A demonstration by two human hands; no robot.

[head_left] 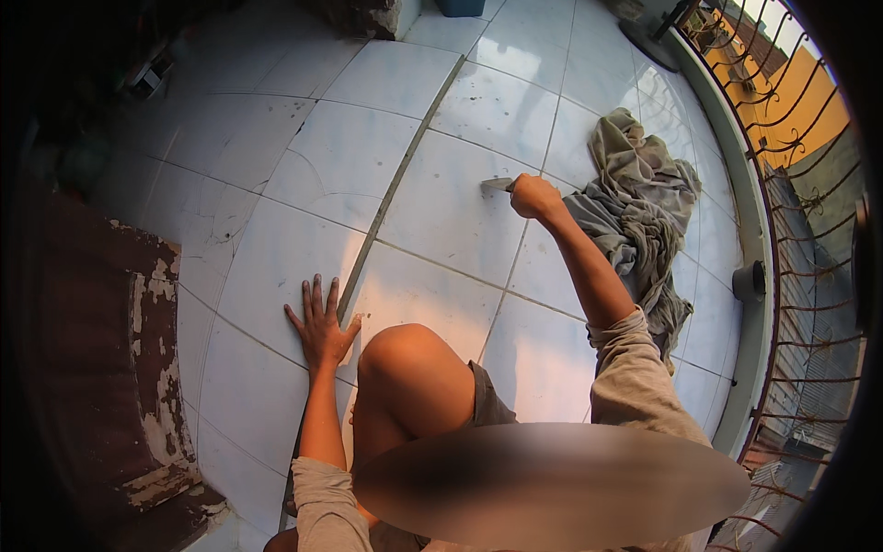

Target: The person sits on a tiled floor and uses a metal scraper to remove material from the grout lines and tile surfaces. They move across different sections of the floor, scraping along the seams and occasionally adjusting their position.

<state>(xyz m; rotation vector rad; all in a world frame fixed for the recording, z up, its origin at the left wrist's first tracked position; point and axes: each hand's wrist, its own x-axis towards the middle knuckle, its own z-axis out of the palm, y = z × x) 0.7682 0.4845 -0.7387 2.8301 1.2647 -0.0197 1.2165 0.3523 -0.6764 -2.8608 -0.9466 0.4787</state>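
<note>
My right hand (pixel 535 198) is closed round a small metal scraper (pixel 498 185), whose blade points left. The blade's tip lies at a dark spot on a pale tile (pixel 451 212); whether it presses on the tile I cannot tell. Flat on the tiles, fingers spread, my left hand (pixel 323 327) rests beside the dark seam (pixel 391 198) that runs across the floor. Just right of my right hand lies a crumpled grey-green cloth (pixel 644 202). The scraper's handle is hidden in my fist.
A worn brown piece with peeling paint (pixel 156 368) stands at the left. Along the right runs a low ledge (pixel 750 230) with a curled metal railing (pixel 809 276). A small dark pot (pixel 749 281) sits by the ledge. Far off are a blue container (pixel 460 7) and a round dark base (pixel 647 46).
</note>
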